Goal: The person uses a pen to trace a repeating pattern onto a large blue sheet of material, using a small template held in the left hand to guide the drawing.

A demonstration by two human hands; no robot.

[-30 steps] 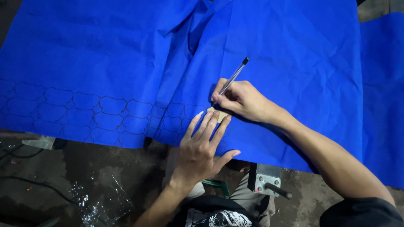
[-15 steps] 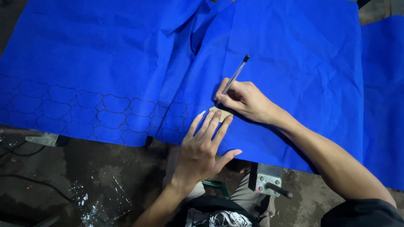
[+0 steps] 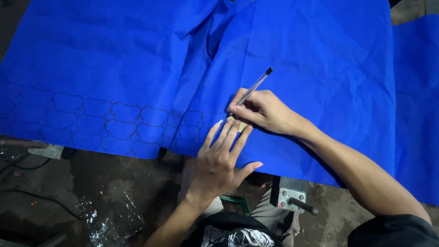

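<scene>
While my right hand (image 3: 263, 111) pinches a thin clear plastic pen (image 3: 254, 87), my left hand (image 3: 222, 158) lies flat, fingers spread, on wrinkled blue fabric (image 3: 320, 59). It's pinning a small tan template (image 3: 239, 125), holding nothing.

Bare forearms; black short sleeve (image 3: 393, 231); black printed shirt (image 3: 238, 235); khaki trousers (image 3: 270, 215).

Bright blue cloth (image 3: 137, 59) bears dark outlined tile shapes (image 3: 91, 121) along its edge.

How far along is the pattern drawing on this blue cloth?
Done: outlined shapes run along the blue cloth's lower edge from the left. In hand: the right hand traces with a pen around a small template pinned by the left hand. Left: the edge to the right is unmarked.
</scene>
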